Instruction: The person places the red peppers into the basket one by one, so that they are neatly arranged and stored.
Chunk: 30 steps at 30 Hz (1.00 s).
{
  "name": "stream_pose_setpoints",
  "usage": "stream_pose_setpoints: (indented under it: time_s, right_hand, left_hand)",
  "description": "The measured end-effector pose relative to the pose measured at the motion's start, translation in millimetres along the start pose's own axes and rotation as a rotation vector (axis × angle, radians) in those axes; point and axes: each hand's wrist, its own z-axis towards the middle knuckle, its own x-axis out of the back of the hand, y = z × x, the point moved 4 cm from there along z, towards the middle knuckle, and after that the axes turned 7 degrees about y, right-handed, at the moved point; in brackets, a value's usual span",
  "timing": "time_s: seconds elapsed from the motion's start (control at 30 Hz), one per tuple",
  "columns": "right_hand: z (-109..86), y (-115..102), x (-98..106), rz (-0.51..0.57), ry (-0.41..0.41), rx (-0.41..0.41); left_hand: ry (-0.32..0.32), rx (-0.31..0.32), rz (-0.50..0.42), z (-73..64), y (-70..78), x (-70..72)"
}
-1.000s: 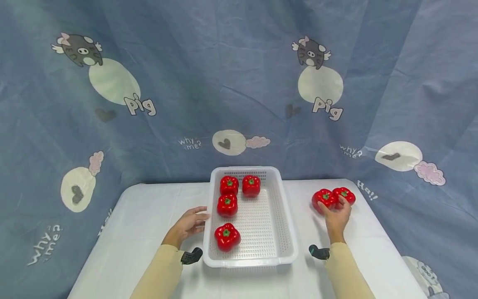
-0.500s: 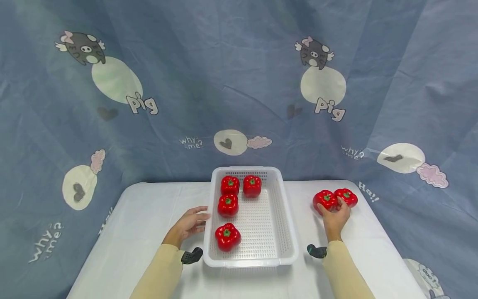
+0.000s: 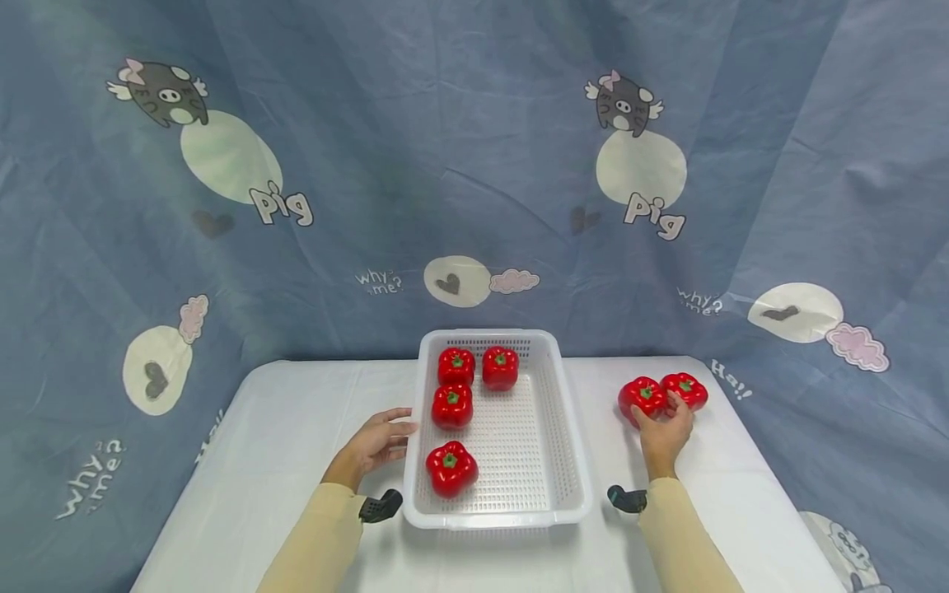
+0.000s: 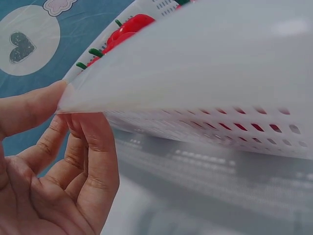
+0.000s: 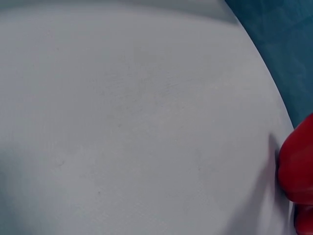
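My left hand [image 3: 380,443] pinches the left rim of a white perforated plastic basket [image 3: 567,461]. In the left wrist view the thumb [image 4: 29,105] lies over the rim and the fingers [image 4: 98,147] are under it. To the right of the basket, my right hand [image 3: 665,432] grips a red bell pepper [image 3: 642,394] standing on the table, thumb on its near left side and fingertips on its right. Another red bell pepper [image 3: 685,389] stands just behind those fingertips. Red pepper [image 5: 298,169] shows at the right wrist view's edge; the hand itself is out of that view.
Inside the basket several red bell peppers stand along the left and back, including a near one [image 3: 451,469]. The white-covered table [image 3: 296,445] ends at a blue printed curtain [image 3: 356,181] behind and at both sides.
My right hand has shifted slightly left on the pepper, and that pepper has edged a little away from its neighbour. The left hand and basket stay in place.
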Motion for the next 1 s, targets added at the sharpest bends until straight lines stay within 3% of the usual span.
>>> stream_pose_setpoints:
  time_s: [0.23,0.57,1.0]
  right_hand:
    - [-5.3,0.0,5.9,0.033,-0.041,0.017]
    - [-9.7,6.0,9.5,-0.009,-0.121,0.01]
    - [-9.2,4.3,3.9,-0.032,-0.28,0.002]
  left_hand:
    - [0.007,0.019,0.003,-0.2,2.2,-1.3]
    - [0.021,0.016,0.007,-0.2,0.4,-1.7]
    - [0.026,0.013,-0.007,-1.0,-0.5,0.7]
